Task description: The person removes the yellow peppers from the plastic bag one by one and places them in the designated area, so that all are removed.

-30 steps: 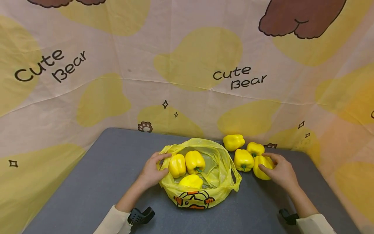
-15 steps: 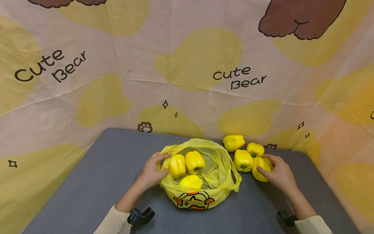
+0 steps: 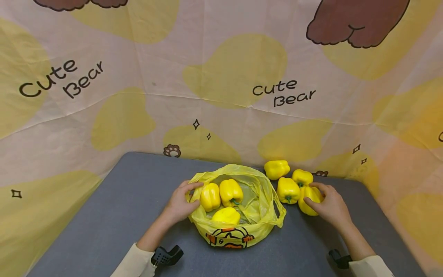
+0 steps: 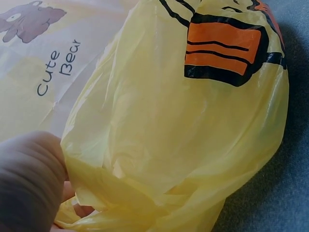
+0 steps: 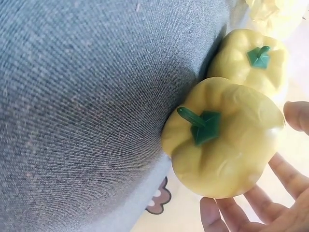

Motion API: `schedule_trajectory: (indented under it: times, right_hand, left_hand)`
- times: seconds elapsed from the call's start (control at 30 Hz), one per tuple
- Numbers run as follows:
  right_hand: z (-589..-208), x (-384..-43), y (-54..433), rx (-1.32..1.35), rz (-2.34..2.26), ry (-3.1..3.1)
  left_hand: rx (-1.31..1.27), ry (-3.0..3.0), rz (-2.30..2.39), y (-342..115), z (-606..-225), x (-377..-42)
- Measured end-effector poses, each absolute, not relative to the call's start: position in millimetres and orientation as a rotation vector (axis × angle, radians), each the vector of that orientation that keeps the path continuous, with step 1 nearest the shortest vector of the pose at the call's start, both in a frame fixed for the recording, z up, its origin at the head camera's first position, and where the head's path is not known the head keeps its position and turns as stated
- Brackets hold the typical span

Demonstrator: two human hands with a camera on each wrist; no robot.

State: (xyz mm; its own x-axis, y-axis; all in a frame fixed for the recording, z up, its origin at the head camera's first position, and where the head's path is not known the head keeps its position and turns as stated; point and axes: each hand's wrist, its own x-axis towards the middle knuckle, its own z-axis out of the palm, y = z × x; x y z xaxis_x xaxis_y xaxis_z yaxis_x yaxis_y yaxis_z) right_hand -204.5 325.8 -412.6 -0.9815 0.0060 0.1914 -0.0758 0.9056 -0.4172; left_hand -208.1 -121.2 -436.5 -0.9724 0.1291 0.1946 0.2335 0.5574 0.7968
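Observation:
A yellow plastic bag (image 3: pixel 257 200) with a printed orange-and-black figure stands with its mouth spread. Inside lie three yellow bell peppers, one of them a pepper (image 3: pixel 230 191) with its green stem showing. My left hand (image 3: pixel 179 202) grips the bag's left rim; in the left wrist view the thumb (image 4: pixel 34 174) lies against the thin plastic (image 4: pixel 159 121). To the bag's right, my right hand (image 3: pixel 330 204) has its thumb and fingers around a yellow bell pepper (image 3: pixel 309 201). The right wrist view shows this pepper (image 5: pixel 227 140) close up, green stem toward the camera, fingers (image 5: pixel 263 203) along its side.
Beside the held pepper sit three more yellow peppers: a front one (image 3: pixel 288 190), one behind (image 3: pixel 302 177) and one by the wall cloth (image 3: pixel 277 169). All stand on a grey table (image 3: pixel 138 184). A printed fabric (image 3: pixel 221 77) hangs behind it.
The right hand and the pepper in it have shifted slightly left and toward the person, and the pepper has turned a little. The left hand and bag have stayed put.

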Motion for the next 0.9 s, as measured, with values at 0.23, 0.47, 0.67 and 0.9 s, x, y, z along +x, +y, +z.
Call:
schedule_trajectory:
  times: [0.23,0.47,0.67,0.9]
  right_hand:
    - [-412,-203,326,0.063,0.644,-2.877]
    - [-410,-201,325,0.050,0.655,-2.900]
    - [-408,-199,323,0.050,0.642,-2.900]
    - [-400,-195,317,0.071,0.678,-2.869]
  left_hand:
    - [-0.306,-2.676,-1.392,-121,-438,-208]
    - [-0.302,-2.671,-1.371,-120,-438,-207]
    - [-0.314,-2.666,-1.364,-120,-437,-207]
    - [-0.311,-2.665,-1.351,-119,-437,-206]
